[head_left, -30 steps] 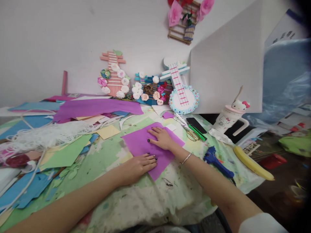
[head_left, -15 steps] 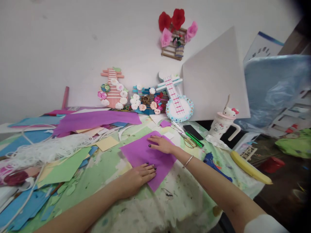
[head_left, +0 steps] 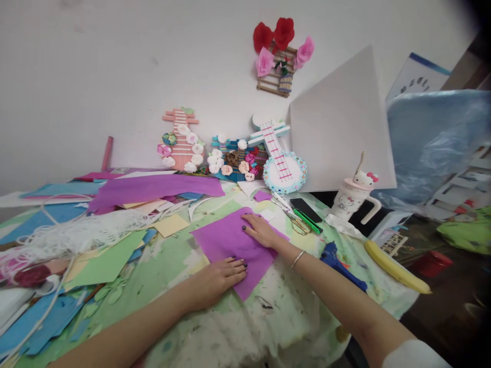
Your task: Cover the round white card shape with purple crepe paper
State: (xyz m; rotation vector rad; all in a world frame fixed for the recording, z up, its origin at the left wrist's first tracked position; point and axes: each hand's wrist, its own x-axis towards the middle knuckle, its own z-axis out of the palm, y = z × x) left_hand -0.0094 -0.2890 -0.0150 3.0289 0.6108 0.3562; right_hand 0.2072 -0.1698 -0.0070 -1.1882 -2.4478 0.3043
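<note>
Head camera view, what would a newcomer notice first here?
The bright purple paper sheet in the middle of the messy table, with the left hand flat on its near edge and the right hand flat on its far side. Then the red and pink paper flowers high on the wall, and the yellow banana at the table's right edge.

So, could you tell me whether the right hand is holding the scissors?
No, the right hand lies flat on the purple sheet, while the scissors lie apart from it, to its right.
</note>
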